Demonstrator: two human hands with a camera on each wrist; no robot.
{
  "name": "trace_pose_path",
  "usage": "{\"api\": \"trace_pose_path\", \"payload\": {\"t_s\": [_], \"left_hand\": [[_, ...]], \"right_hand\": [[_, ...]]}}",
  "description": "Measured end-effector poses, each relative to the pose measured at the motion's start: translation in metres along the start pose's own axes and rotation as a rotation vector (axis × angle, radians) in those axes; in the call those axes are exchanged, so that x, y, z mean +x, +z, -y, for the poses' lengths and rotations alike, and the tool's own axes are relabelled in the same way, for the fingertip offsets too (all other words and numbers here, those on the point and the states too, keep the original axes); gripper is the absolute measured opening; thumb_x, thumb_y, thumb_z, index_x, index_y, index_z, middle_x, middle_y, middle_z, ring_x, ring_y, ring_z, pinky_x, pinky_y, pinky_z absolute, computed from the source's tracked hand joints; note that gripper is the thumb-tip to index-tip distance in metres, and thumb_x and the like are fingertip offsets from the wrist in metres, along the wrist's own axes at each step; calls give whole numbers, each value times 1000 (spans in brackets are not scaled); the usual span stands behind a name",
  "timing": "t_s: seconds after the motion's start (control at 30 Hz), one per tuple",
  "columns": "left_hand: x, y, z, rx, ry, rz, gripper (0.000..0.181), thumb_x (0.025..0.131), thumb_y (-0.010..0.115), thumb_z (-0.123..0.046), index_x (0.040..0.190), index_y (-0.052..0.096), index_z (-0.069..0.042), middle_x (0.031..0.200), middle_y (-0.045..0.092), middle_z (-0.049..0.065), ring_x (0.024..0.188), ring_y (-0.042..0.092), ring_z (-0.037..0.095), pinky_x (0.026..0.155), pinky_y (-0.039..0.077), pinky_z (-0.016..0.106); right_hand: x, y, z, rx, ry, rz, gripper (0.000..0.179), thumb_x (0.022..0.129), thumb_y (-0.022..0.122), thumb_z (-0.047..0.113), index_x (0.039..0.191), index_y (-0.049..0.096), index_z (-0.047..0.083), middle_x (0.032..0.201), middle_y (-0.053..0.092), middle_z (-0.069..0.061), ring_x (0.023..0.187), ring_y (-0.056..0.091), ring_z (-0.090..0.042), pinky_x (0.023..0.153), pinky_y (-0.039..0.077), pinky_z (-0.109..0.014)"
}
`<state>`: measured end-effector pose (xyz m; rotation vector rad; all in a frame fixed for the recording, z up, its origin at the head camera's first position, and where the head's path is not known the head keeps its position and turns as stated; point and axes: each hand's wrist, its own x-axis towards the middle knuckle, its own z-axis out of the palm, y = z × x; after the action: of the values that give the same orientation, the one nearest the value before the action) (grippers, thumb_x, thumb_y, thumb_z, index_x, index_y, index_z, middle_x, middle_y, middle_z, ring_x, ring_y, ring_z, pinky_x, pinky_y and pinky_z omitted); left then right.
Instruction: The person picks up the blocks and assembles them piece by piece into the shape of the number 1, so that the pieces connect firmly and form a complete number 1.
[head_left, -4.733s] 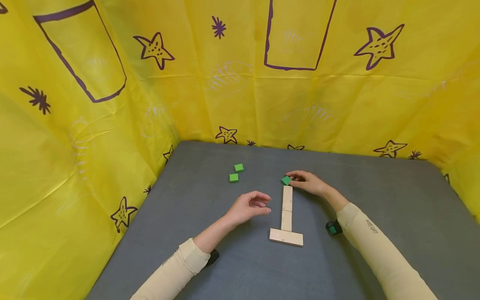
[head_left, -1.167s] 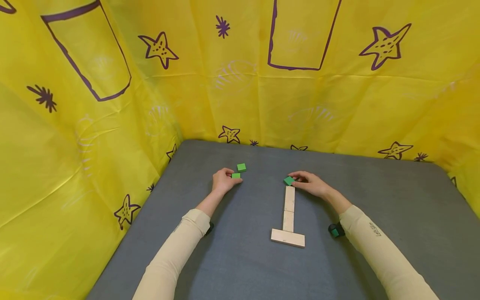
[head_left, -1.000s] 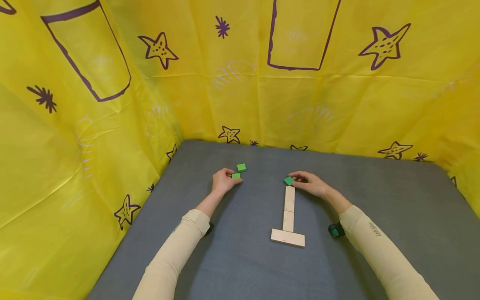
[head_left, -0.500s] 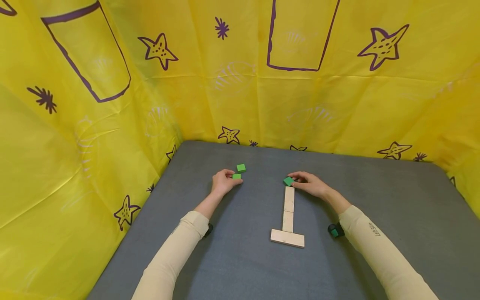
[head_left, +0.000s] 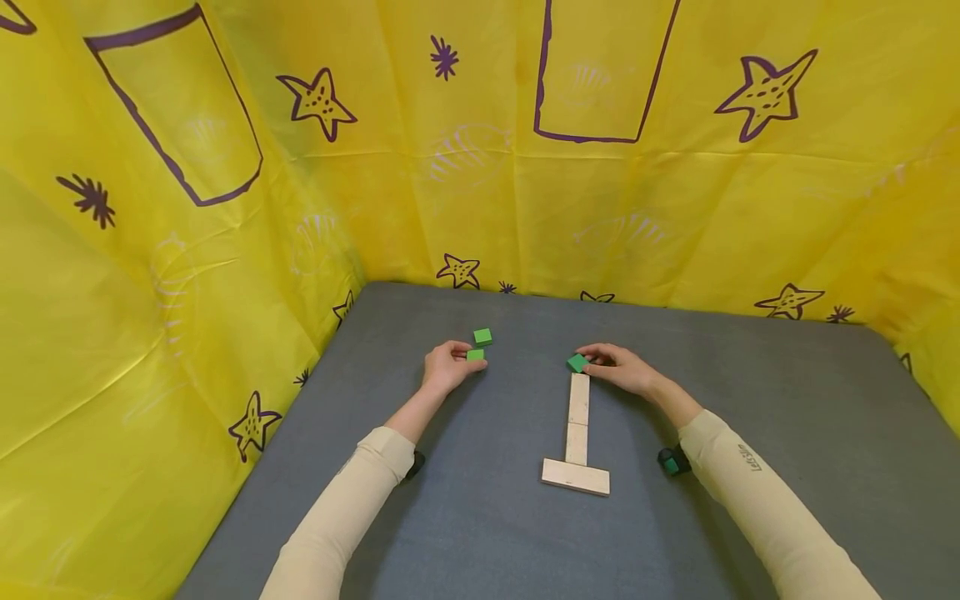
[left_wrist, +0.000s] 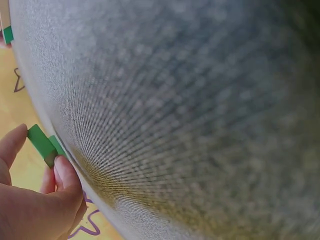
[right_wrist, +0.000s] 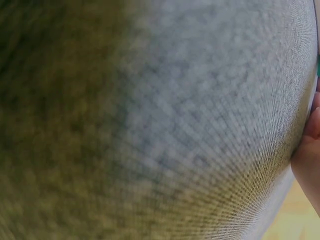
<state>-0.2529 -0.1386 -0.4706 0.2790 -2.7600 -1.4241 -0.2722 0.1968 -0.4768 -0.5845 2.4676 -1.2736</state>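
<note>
My left hand (head_left: 446, 367) pinches a light green square block (head_left: 476, 355) between thumb and fingers; in the left wrist view this green block (left_wrist: 42, 144) shows between the fingertips. Just behind it on the table lies a second light green block (head_left: 482, 337). With thumb and fingers my right hand (head_left: 619, 368) holds a darker green block (head_left: 577, 362), turned cornerwise at the far end of a row of wooden planks. Two planks, a far plank (head_left: 579, 398) and a near plank (head_left: 577, 443), run end to end, and a crosswise plank (head_left: 576, 477) lies at their near end.
A dark grey table (head_left: 480, 517) bears everything. Yellow cloth (head_left: 450, 192) with purple starfish drawings hangs along its back and sides. Black wrist bands with cameras, such as the right one (head_left: 672, 460), sit below both forearms.
Since the oldest frame, my left hand has moved left and away from the planks and taken hold of the nearer light green block. That block has lately shifted slightly right. My right hand stays put.
</note>
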Motion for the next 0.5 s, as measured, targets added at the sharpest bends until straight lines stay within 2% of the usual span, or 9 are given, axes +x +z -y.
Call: {"api": "trace_pose_path", "payload": {"t_s": [0.2, 0.5], "left_hand": [[-3, 0, -3, -18, 16, 30, 44, 76, 85, -26, 111, 69, -6, 104, 68, 10, 97, 62, 25, 83, 50, 37], [-9, 3, -9, -38, 27, 69, 44, 75, 86, -26, 110, 70, -7, 102, 68, 10, 94, 63, 23, 79, 51, 35]], "right_hand": [[-11, -4, 31, 29, 3, 21, 39, 99, 58, 11, 133, 53, -5, 121, 54, -24, 103, 47, -32, 87, 38, -41], [-14, -6, 35, 21, -14, 36, 39, 99, 57, 12, 133, 52, -6, 118, 54, -22, 102, 47, -31, 84, 39, -39]]}}
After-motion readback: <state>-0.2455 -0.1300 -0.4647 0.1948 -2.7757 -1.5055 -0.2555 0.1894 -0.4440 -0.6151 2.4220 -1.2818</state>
